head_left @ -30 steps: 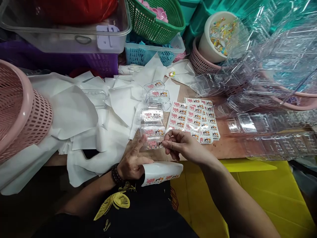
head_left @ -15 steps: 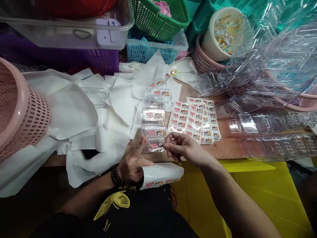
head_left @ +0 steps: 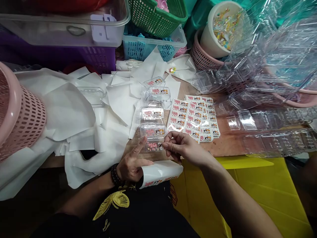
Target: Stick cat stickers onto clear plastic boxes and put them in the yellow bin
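Note:
My left hand (head_left: 132, 163) grips a curled white sticker backing sheet (head_left: 160, 172) at the table's front edge, its index finger stretched toward a small clear plastic box (head_left: 154, 145). My right hand (head_left: 182, 147) pinches a pink cartoon sticker (head_left: 158, 145) against that box's top. Behind it stands a row of clear boxes with stickers on them (head_left: 153, 114). Sheets of the same stickers (head_left: 192, 119) lie flat just right of the row.
Crumpled white backing paper (head_left: 94, 109) covers the table's left. A pink basket (head_left: 17, 109) stands far left. Stacks of clear boxes without stickers (head_left: 267, 119) fill the right. Green (head_left: 153, 16) and blue baskets (head_left: 148, 49), a clear bin (head_left: 64, 29) and a white tub of trinkets (head_left: 218, 29) line the back.
My right hand has shifted slightly left and down, bringing the sticker onto the nearest box. The left hand stays put with the backing sheet.

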`<action>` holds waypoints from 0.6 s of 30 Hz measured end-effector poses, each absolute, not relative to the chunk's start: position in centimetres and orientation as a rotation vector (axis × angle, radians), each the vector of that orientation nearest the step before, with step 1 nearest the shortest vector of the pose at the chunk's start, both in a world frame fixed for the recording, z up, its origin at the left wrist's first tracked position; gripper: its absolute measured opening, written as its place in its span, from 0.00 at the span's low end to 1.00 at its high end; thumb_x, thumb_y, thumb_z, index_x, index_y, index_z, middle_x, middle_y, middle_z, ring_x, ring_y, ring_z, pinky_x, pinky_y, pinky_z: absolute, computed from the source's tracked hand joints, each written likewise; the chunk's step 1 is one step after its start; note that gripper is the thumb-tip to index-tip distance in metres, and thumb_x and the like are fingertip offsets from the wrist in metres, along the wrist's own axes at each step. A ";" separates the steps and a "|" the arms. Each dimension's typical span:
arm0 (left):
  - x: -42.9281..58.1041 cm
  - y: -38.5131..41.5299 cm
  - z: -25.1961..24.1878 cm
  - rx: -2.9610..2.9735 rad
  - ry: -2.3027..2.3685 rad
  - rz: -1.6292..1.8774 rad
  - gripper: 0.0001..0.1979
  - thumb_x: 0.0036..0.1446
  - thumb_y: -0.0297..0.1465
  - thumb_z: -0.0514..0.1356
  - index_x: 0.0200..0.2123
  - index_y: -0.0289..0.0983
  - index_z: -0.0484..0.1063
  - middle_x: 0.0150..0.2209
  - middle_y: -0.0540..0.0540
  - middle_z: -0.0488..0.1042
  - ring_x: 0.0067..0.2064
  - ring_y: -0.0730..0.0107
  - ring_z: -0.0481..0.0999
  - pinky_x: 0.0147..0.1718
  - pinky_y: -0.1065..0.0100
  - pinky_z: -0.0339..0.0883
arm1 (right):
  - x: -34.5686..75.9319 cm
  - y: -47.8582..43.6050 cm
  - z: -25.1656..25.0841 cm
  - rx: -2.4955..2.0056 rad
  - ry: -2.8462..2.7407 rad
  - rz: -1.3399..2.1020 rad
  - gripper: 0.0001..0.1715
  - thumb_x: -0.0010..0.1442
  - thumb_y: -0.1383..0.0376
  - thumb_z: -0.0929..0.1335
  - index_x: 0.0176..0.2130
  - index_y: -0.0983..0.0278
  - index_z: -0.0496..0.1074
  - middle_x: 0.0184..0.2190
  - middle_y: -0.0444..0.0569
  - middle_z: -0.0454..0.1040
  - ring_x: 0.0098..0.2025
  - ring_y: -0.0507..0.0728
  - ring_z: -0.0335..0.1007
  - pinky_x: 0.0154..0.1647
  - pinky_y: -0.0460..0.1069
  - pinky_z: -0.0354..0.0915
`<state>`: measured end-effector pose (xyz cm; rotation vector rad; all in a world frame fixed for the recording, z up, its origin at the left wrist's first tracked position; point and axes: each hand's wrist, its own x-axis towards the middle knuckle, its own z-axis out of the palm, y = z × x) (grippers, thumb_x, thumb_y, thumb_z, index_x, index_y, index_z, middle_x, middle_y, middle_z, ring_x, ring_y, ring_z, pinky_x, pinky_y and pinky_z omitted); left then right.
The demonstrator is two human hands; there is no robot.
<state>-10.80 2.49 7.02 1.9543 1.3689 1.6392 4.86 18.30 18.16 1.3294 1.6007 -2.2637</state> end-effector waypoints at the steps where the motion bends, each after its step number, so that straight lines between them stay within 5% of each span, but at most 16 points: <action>1: -10.8 2.5 7.0 1.953 1.369 1.640 0.11 0.53 0.31 0.69 0.41 0.39 0.78 0.73 0.40 0.47 0.70 0.43 0.54 0.64 0.39 0.58 | 4.8 18.3 18.2 1.330 1.600 -2.260 0.29 0.45 0.47 0.78 0.30 0.63 0.64 0.18 0.39 0.72 0.13 0.46 0.61 0.11 0.42 0.56; 9: -11.0 2.9 7.5 1.978 1.328 1.660 0.08 0.54 0.29 0.66 0.39 0.38 0.77 0.73 0.42 0.47 0.67 0.46 0.63 0.62 0.43 0.63 | 4.9 18.4 18.1 1.338 1.610 -2.255 0.29 0.46 0.47 0.77 0.31 0.63 0.64 0.18 0.39 0.72 0.12 0.46 0.61 0.11 0.42 0.57; 14: -10.9 3.0 7.4 1.981 1.312 1.651 0.10 0.53 0.29 0.68 0.40 0.39 0.77 0.65 0.41 0.65 0.68 0.50 0.62 0.62 0.44 0.64 | 4.9 18.4 17.8 1.344 1.619 -2.260 0.28 0.46 0.49 0.78 0.30 0.62 0.64 0.18 0.38 0.71 0.12 0.46 0.60 0.11 0.42 0.56; 18: -10.8 3.1 7.4 1.978 1.333 1.649 0.08 0.53 0.28 0.67 0.38 0.39 0.76 0.63 0.41 0.68 0.68 0.51 0.62 0.62 0.44 0.64 | 4.8 18.2 17.8 1.355 1.655 -2.247 0.27 0.46 0.49 0.78 0.30 0.62 0.64 0.17 0.38 0.71 0.12 0.46 0.60 0.10 0.42 0.56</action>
